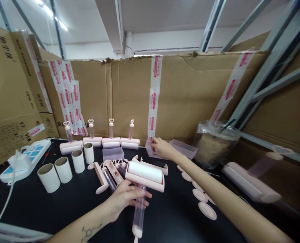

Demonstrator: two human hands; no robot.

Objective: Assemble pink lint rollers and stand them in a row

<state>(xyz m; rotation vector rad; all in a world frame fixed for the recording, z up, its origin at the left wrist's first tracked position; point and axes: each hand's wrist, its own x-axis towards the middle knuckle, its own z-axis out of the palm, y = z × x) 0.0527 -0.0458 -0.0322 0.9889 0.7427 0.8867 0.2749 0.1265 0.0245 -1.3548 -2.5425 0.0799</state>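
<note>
A pink lint roller (145, 171) with a white paper roll is in my left hand (124, 196). The fingers wrap around the top of its clear handle, which points down toward me. Farther back, my right hand (163, 148) has its fingers curled over a translucent lilac cover (152, 154); the fingertips are partly hidden. Another lilac cover (184, 149) lies just right of it, and a third cover (113, 154) sits to the left. Behind the held roller lie loose pink roller frames (99, 178) and clear handles (109, 180).
Several assembled lint rollers (111, 142) stand along the cardboard wall (132, 91). White paper rolls (49, 179) stand at left near a power strip (25, 162). Pink oval caps (207, 211) lie beneath my right forearm. A plastic-wrapped bundle (213, 148) and another lint roller (251, 182) are at right.
</note>
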